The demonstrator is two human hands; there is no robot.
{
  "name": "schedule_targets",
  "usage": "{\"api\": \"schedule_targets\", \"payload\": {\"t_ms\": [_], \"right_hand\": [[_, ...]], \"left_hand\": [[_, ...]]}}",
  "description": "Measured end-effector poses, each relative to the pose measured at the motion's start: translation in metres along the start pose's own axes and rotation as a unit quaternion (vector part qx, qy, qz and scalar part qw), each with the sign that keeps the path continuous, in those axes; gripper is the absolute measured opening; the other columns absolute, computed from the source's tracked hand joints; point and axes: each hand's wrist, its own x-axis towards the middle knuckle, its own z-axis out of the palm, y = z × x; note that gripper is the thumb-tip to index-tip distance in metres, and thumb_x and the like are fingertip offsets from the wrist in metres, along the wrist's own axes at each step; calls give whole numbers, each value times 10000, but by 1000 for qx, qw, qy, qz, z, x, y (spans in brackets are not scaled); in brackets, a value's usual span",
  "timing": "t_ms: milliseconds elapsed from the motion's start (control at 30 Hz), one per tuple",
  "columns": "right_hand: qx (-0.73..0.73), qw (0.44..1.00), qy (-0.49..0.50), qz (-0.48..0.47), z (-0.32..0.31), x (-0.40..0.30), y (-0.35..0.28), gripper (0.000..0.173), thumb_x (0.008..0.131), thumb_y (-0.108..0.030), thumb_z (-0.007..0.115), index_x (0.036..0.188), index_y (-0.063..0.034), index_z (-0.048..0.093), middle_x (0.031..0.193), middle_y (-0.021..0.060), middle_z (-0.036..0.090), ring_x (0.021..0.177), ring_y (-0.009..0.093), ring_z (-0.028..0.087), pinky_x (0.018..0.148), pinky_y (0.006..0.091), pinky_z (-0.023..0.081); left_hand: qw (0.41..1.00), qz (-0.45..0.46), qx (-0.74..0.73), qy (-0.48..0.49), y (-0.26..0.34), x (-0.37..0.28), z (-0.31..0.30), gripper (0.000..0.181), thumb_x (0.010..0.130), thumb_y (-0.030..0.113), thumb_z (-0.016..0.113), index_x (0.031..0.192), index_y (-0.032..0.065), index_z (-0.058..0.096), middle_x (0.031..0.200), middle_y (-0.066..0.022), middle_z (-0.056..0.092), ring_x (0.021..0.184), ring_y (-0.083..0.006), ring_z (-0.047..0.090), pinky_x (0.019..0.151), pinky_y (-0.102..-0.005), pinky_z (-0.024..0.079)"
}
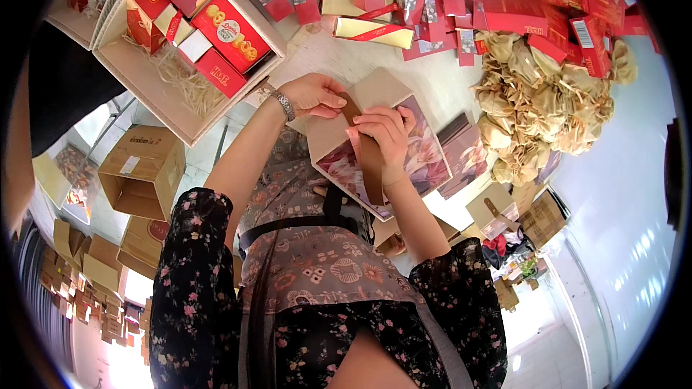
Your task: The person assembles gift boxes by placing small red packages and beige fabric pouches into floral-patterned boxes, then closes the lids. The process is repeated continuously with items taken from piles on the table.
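Note:
A brown strap [370, 165] runs over a beige gift box with floral printed panels [427, 154], which rests at the table's edge before me. My left hand [319, 96], with a metal watch or bracelet at the wrist, pinches the strap's upper end between thumb and fingers. My right hand [385, 132] curls around the strap just beside it, fingertips near the box's upper part. How the strap's lower end is fixed cannot be told. A larger beige box [189, 128] stands open at the left, holding a red butter cookie box [231, 32], other red packages and shredded paper filler.
Red cartons [508, 11] lie piled across the table's far side. Pale yellow boxes [373, 32] sit by them. Tan wrapped bundles [540, 102] are heaped at the right, near flat floral cards [465, 156]. A cardboard box [143, 170] is at the lower left; a person in black stands left.

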Motion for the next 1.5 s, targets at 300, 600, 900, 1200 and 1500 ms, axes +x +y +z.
{"api": "schedule_targets", "payload": {"t_ms": [300,600,900,1200,1500], "right_hand": [[1,1000,5,1,1,0,0,233,622,-82,782,745,-115,587,798,-5,629,856,174,610,914,360,303],[-3,1000,17,-8,1,2,-2,239,615,-79,780,733,-121,576,785,-15,616,837,166,607,901,359,306],[66,996,41,41,-19,-3,-9,277,655,-148,786,869,-93,618,866,29,641,909,193,591,873,361,371],[443,766,-267,382,-155,-107,-47,498,904,-486,507,1040,-20,617,723,107,633,659,200,600,640,371,486],[237,923,167,253,-108,-97,-104,253,717,-294,728,699,-62,627,594,118,592,550,304,594,503,364,450]], "left_hand": [[997,25,64,29,5,-2,4,277,797,64,692,1030,18,548,913,-26,599,781,-104,611,701,-229,552],[977,43,191,86,12,-2,16,188,789,-1,653,961,30,585,853,-19,611,751,-99,608,664,-247,532],[766,337,528,146,-15,-40,30,420,790,-42,487,1178,90,578,1128,-126,600,982,-261,602,838,-299,475],[700,370,607,68,-34,-70,69,746,838,8,518,1467,106,130,1399,-152,374,1194,-265,475,963,-368,408],[763,297,562,118,-17,-47,39,584,950,169,468,1434,30,172,1140,-98,495,997,-175,516,854,-286,451]]}}
